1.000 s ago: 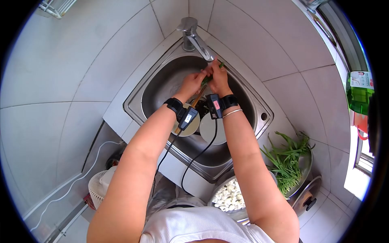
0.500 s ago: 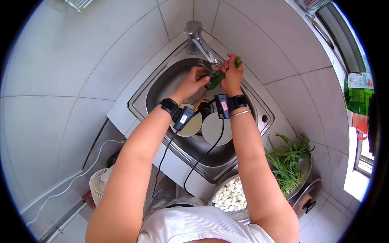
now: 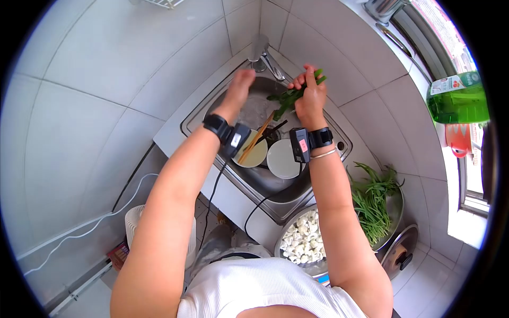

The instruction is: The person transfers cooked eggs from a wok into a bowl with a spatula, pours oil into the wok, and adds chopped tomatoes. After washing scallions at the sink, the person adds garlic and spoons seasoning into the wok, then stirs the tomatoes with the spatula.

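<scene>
My right hand (image 3: 309, 98) is closed around a small bunch of leafy greens (image 3: 286, 100), near the faucet spout. The stem ends poke out past my fingers at the upper right, and the dark leaves droop over the sink. My left hand (image 3: 238, 90) is apart from the greens, over the sink's left side; motion smears its fingers, and I see nothing plainly held in it. The chrome faucet (image 3: 271, 66) stands at the back corner. Under my hands, the steel sink (image 3: 212, 106) holds a cream bowl (image 3: 254, 157), a white bowl (image 3: 283, 160) and wooden chopsticks (image 3: 258, 139).
A bowl of white chopped pieces (image 3: 304, 241) stands at my right, with a pan of long greens (image 3: 374, 209) and a glass lid (image 3: 398, 254) beyond it. A green bottle (image 3: 458, 100) and a red-and-white cup (image 3: 458, 139) are by the window. Cables hang from both wrist devices.
My left hand has let go of the greens and moved up and left. My right hand still grips them, a little farther right. The view has shifted slightly.
</scene>
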{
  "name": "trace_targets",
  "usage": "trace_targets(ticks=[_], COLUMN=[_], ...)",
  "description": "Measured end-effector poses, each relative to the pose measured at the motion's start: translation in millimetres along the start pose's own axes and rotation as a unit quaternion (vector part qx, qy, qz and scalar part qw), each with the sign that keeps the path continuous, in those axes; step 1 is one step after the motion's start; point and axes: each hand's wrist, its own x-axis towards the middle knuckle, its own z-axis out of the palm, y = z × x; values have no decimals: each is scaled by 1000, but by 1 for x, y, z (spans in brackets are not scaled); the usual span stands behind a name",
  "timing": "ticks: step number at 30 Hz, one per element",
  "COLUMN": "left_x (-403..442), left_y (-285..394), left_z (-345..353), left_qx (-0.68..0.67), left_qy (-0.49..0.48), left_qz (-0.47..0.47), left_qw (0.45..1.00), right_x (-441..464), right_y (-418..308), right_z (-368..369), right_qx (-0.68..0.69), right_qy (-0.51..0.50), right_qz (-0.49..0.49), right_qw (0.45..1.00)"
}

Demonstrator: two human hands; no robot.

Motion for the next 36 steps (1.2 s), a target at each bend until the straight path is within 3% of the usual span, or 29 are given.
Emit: trace_targets(ticks=[1, 3, 6, 9, 10, 11, 13, 14, 15, 17, 25, 27, 28, 32, 36], left_x=[-17, -54, -83, -92, -105, -111, -118, -121, -126, -135, -149, -158, -164, -171, -171], left_y=[4, 9, 3, -4, 20, 32, 47, 53, 65, 87, 87, 94, 108, 106, 95], left_z=[5, 21, 36, 30, 26, 22, 15, 14, 15, 17, 34, 39, 41, 46, 47], left_qx=[0, 37, 101, 169, 159, 161, 465, 521, 526, 633, 674, 675, 666, 655, 627], left_qy=[0, -146, -107, -71, -110, -117, -163, -180, -182, -235, -270, -282, -301, -300, -284], left_qz=[3, 119, 173, 163, 92, 91, 181, 199, 200, 187, 198, 216, 201, 138, 154], left_qw=[1000, 981, 974, 969, 977, 976, 851, 810, 806, 713, 659, 647, 653, 679, 708], right_x=[-4, -12, -31, -40, -44, -49, -61, -67, -74, -88, -111, -103, -106, -108, -111], right_y=[1, 6, 6, 10, 10, 12, 23, 29, 32, 39, 73, 87, 75, 56, 58], right_z=[2, 3, 12, -4, -9, -14, -29, -33, -33, -33, -46, -58, -51, -50, -46], right_qx=[12, 26, 85, 164, 210, 257, 285, 299, 314, 336, 461, 517, 504, 473, 459], right_qy=[-3, -13, 2, 24, 93, 160, 197, 219, 239, 229, 155, 92, 136, 122, 157], right_qz=[13, 16, 36, 64, 100, 135, 141, 161, 181, 191, 280, 280, 276, 317, 311], right_qw=[1000, 999, 996, 984, 968, 944, 928, 915, 901, 893, 828, 804, 807, 813, 817])
